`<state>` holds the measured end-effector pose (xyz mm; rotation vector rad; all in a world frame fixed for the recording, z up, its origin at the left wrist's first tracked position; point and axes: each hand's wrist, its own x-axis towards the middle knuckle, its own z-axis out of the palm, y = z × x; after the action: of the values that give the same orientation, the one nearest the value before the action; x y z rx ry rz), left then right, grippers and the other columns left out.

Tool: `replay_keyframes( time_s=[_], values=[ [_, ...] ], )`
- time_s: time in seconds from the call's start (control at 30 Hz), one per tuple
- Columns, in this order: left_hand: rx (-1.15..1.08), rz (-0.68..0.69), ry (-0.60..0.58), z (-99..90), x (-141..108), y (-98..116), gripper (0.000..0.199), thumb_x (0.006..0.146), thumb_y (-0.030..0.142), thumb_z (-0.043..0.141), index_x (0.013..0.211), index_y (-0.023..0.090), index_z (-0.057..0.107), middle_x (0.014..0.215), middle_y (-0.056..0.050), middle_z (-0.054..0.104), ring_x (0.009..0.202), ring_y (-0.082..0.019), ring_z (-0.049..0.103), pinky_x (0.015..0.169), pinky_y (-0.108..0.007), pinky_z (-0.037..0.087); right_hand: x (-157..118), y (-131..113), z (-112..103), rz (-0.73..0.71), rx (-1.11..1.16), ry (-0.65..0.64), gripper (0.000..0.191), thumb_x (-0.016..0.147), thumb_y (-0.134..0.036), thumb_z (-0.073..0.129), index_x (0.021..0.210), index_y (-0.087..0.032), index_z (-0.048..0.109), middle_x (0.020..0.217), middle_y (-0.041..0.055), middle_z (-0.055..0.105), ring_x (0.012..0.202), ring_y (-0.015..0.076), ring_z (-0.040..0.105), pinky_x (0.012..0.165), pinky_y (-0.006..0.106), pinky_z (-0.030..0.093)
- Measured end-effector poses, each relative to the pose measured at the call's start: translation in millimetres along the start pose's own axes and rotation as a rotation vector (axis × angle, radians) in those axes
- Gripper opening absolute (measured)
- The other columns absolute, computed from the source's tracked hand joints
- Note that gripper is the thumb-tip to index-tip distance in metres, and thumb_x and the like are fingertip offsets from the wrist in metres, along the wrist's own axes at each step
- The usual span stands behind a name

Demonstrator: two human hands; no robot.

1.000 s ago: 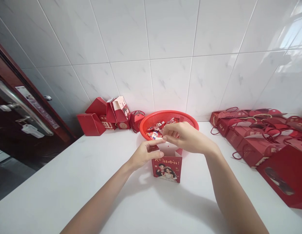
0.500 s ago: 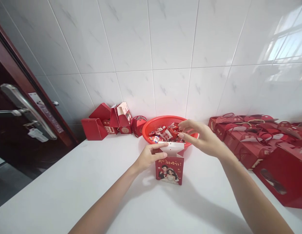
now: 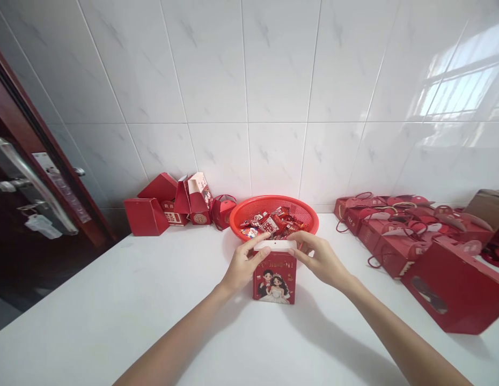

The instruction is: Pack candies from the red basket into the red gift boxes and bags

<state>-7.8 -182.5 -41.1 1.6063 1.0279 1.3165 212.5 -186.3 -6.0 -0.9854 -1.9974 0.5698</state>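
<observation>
A red gift box (image 3: 274, 281) printed with a cartoon bride and groom stands upright on the white table. Its white top flap (image 3: 276, 246) is folded over toward me. My left hand (image 3: 243, 262) pinches the flap's left end between thumb and fingers. At the right end, my right hand (image 3: 320, 257) grips the same flap in a similar pinch. Just behind the box sits a red plastic basket (image 3: 306, 206) holding many wrapped candies (image 3: 270, 224). The box's inside is hidden by the flap.
Several red boxes (image 3: 147, 217) stand against the tiled wall at the left. Many red boxes with cord handles (image 3: 388, 244) fill the right side, with a larger windowed box (image 3: 450, 289) nearest me. A dark door with a metal handle (image 3: 36, 185) is far left.
My right hand has come down from above the basket to the box's flap. The flap has been folded forward and lies lower over the box's top. The view has shifted slightly.
</observation>
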Motion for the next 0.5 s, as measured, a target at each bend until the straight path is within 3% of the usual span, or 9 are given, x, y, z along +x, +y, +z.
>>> replay_keyframes(
  time_s=[0.1,0.3,0.5],
  values=[
    [0.047,0.069,0.031,0.9,-2,-2,0.058,0.086,0.053,0.066,0.133,0.020,0.062,0.138,-0.012,0.063,0.123,-0.029,0.061,0.099,-0.037,0.053,-1,0,3,-0.077,-0.006,0.029,0.010,0.095,-0.028,0.051,0.097,-0.022,0.059,0.088,0.0026,0.066,0.066,0.0145,0.057,0.060,0.027,0.048],
    [0.202,0.215,-0.010,-3.7,-4,-6,0.039,0.089,0.045,0.064,0.120,0.020,0.065,0.118,-0.008,0.072,0.109,-0.025,0.067,0.094,-0.034,0.053,-7,8,10,-0.190,-0.093,0.091,0.010,0.097,-0.020,0.047,0.089,-0.023,0.053,0.084,0.0020,0.064,0.066,0.0147,0.056,0.061,0.027,0.046],
    [0.310,0.409,0.018,-0.5,-5,-8,0.016,0.095,0.030,0.054,0.090,0.020,0.065,0.089,-0.003,0.073,0.085,-0.017,0.067,0.081,-0.028,0.054,-12,8,14,-0.225,-0.069,0.075,0.012,0.098,-0.029,0.051,0.089,-0.022,0.055,0.080,0.0018,0.060,0.068,0.0152,0.055,0.063,0.027,0.047]
  ],
)
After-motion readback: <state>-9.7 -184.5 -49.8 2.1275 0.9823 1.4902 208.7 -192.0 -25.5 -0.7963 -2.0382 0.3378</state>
